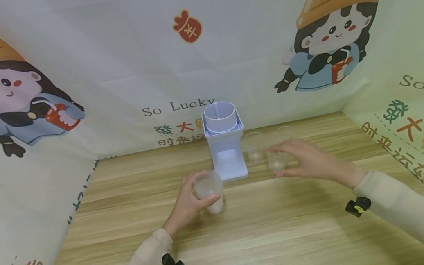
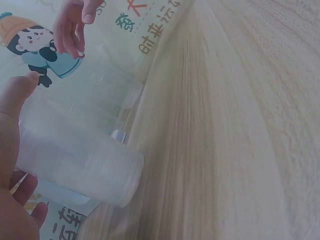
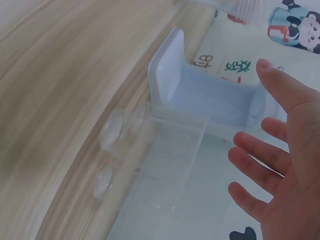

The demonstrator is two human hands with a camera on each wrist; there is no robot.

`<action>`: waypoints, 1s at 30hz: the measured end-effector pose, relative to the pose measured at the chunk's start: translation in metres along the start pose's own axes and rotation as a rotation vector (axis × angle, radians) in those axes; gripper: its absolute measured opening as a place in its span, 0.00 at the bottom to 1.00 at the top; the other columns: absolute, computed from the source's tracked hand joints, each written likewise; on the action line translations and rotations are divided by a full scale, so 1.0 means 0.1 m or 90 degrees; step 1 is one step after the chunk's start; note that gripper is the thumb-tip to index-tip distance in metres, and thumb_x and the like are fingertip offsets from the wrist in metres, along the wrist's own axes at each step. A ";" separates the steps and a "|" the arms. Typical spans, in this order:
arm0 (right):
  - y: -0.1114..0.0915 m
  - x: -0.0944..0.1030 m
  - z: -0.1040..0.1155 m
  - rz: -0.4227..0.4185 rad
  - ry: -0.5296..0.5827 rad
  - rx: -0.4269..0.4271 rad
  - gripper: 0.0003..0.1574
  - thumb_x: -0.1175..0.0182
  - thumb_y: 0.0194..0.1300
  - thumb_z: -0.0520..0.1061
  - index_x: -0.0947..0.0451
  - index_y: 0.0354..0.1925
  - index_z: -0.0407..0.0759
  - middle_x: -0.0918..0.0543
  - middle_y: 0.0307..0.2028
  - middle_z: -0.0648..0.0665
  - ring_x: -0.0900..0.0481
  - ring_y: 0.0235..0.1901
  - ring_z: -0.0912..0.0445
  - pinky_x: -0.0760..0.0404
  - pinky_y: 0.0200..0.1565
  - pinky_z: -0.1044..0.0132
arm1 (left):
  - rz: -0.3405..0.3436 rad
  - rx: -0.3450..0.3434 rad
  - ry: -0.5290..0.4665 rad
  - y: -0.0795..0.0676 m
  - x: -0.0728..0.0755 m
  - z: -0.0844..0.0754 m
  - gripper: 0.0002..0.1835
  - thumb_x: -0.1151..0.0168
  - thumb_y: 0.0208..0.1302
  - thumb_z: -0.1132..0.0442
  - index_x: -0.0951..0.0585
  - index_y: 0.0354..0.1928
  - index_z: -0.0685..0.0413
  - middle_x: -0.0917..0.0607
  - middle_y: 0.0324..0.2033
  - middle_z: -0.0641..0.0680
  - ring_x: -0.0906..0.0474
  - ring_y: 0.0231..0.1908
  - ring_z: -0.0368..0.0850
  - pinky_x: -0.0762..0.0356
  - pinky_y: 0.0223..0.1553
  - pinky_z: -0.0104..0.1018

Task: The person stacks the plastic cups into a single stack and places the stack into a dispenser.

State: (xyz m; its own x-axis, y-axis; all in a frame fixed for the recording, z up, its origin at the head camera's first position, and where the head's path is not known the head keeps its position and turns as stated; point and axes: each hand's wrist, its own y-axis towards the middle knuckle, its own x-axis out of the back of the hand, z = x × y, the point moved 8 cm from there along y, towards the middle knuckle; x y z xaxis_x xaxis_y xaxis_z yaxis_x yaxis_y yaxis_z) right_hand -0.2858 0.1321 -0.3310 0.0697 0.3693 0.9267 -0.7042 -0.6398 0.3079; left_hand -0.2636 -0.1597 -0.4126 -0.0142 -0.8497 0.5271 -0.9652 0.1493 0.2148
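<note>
My left hand [image 1: 187, 200] grips a stack of cloudy plastic cups [image 2: 80, 155], tilted over the table just in front of a pale lilac plastic stand; several closely set rims show at the top of the right wrist view. To the right of the stand, my right hand [image 1: 302, 159] reaches over a clear plastic cup [image 1: 277, 163] that stands on the table. Its thumb and fingers are spread to either side of that cup, and in the right wrist view they are apart from it. Another clear cup [image 1: 255, 148] stands beside the stand, and a third cup's rim [image 1: 285, 127] shows behind the hand.
The lilac stand [image 1: 230, 164] has an open front, a flat foot and a round tube [image 1: 220, 116] set in its square top. It stands on the wood-grain table [image 1: 278, 234] near the back edge. Printed cloth walls [image 1: 126, 64] enclose the table behind and at both sides.
</note>
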 end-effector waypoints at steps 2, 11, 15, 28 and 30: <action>0.01 0.01 -0.05 0.000 -0.012 -0.008 0.44 0.26 0.53 0.56 0.27 0.63 0.40 0.19 0.59 0.38 0.22 0.58 0.41 0.25 0.61 0.42 | 0.000 0.003 0.000 0.00 0.01 0.00 0.36 0.21 0.48 0.53 0.24 0.61 0.42 0.23 0.60 0.49 0.34 0.62 0.51 0.30 0.60 0.58; 0.18 -0.01 -0.21 0.011 -0.028 -0.014 0.43 0.28 0.56 0.55 0.28 0.64 0.38 0.21 0.61 0.36 0.26 0.62 0.39 0.31 0.65 0.40 | 0.003 0.002 -0.001 0.00 -0.01 0.02 0.35 0.21 0.48 0.54 0.24 0.60 0.42 0.23 0.60 0.49 0.33 0.61 0.51 0.29 0.59 0.57; 0.26 -0.02 -0.27 0.024 -0.022 -0.028 0.44 0.28 0.56 0.56 0.29 0.65 0.38 0.21 0.60 0.36 0.27 0.63 0.39 0.31 0.66 0.41 | 0.005 0.000 0.001 0.00 -0.01 0.01 0.35 0.21 0.49 0.53 0.24 0.61 0.41 0.23 0.60 0.49 0.33 0.61 0.50 0.30 0.59 0.57; 0.37 -0.13 -0.44 0.067 -0.023 -0.043 0.48 0.28 0.55 0.59 0.31 0.67 0.40 0.19 0.59 0.37 0.28 0.62 0.38 0.30 0.64 0.40 | 0.001 -0.001 -0.002 0.00 0.00 0.00 0.35 0.21 0.48 0.55 0.24 0.60 0.42 0.22 0.58 0.50 0.32 0.60 0.50 0.29 0.58 0.54; 0.38 -0.14 -0.46 0.070 -0.022 -0.045 0.48 0.28 0.55 0.58 0.31 0.68 0.40 0.18 0.57 0.37 0.27 0.62 0.38 0.30 0.63 0.40 | 0.002 0.003 -0.002 0.00 0.00 0.01 0.35 0.21 0.48 0.55 0.24 0.60 0.42 0.22 0.58 0.50 0.33 0.60 0.49 0.29 0.58 0.54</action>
State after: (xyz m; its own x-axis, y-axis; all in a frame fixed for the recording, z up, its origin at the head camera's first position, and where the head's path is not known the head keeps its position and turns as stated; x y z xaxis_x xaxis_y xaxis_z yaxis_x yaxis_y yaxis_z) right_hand -0.3459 0.1332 -0.3422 0.0128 0.2763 0.9610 -0.7571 -0.6251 0.1899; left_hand -0.2638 -0.1599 -0.4136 -0.0186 -0.8511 0.5247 -0.9665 0.1497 0.2085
